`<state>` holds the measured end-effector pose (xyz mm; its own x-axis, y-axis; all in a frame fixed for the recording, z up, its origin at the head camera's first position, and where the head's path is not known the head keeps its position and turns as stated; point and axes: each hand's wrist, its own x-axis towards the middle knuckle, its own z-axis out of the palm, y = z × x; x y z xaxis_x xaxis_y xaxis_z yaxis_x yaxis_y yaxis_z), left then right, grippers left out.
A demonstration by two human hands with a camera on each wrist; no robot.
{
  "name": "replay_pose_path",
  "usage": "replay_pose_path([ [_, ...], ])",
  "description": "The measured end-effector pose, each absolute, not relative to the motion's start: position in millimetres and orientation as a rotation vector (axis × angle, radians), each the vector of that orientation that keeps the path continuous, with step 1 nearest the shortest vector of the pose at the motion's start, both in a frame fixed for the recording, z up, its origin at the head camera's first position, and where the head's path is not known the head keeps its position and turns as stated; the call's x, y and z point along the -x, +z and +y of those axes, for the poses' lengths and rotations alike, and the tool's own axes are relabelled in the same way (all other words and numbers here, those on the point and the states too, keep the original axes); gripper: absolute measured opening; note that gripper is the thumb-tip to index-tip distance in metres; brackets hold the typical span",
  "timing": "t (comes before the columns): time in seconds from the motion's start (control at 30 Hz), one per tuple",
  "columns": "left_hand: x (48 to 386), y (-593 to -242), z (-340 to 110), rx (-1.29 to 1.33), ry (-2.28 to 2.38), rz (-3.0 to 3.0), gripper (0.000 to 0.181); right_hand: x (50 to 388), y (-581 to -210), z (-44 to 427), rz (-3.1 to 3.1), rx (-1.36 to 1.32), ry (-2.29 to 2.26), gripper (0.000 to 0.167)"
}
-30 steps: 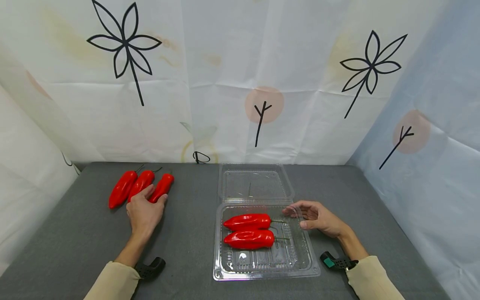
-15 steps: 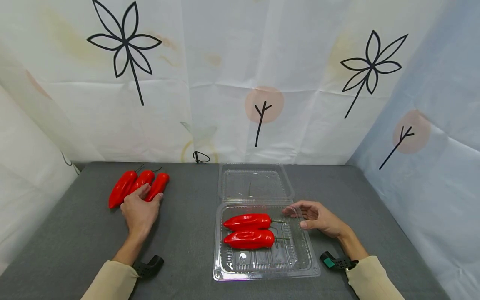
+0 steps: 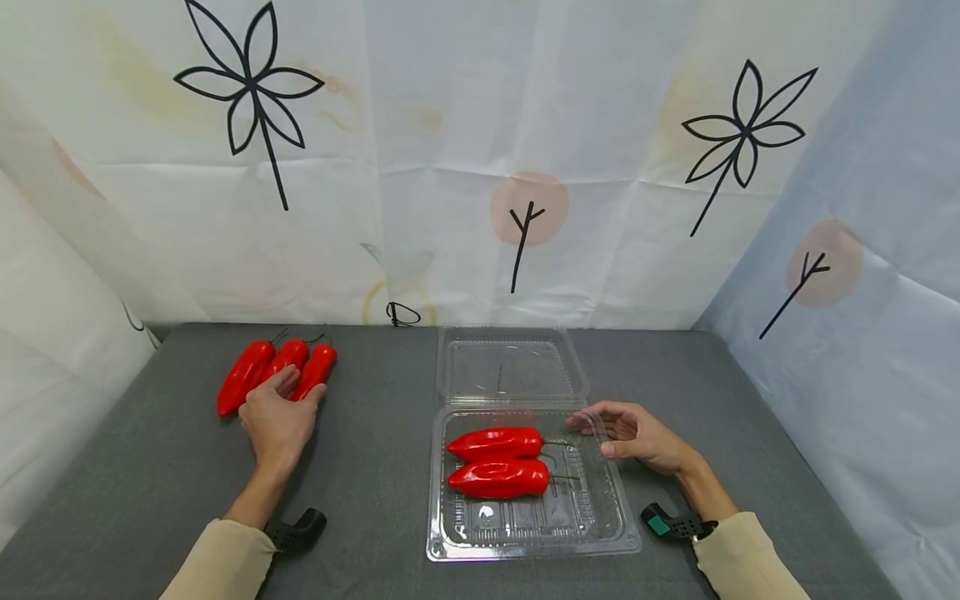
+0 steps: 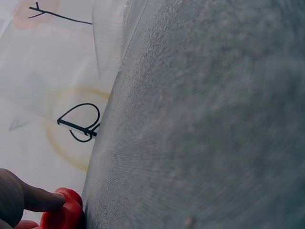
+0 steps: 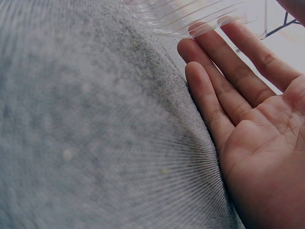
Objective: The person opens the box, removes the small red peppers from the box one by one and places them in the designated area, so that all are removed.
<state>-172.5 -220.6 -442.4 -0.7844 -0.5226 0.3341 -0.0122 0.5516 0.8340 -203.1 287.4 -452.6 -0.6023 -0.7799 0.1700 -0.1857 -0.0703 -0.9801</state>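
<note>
Leftward, slightly, the left hand [image 3: 276, 421] and its pepper [image 3: 318, 364] have shifted toward the other two on the desk [image 3: 375, 500]. Nearest is the clear box [image 3: 555, 551], a front pepper [image 3: 498, 479] and a rear pepper [image 3: 495, 444] lying inside; thin and light-looking, it could slide if nudged. At its right wall, the right hand [image 3: 633, 437] has its fingers [image 5: 233, 67] loosely extended, gripping nothing; how firmly they steady it, if at all, I cannot tell. Farther off, the left fingers [image 4: 43, 199] pinch the held pepper, whose glossy, tapered body could slip under a weak grip. Just beyond, the middle pepper [image 3: 291, 358] and outer pepper [image 3: 246, 379] lie close enough to be knocked askew by those fingers. Behind the box, its folded-back lid [image 3: 480, 367] might swing up if the box were jolted.
</note>
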Motion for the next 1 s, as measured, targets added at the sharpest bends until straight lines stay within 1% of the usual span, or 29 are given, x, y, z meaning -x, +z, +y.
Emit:
replay_pose_path([
  [1.0, 174.5, -442.6, -223.8, -0.445, -1.199, -2.204, 0.046, 203.5, -452.6, 287.9, 1.764, 1.028, -1.711, 0.045],
])
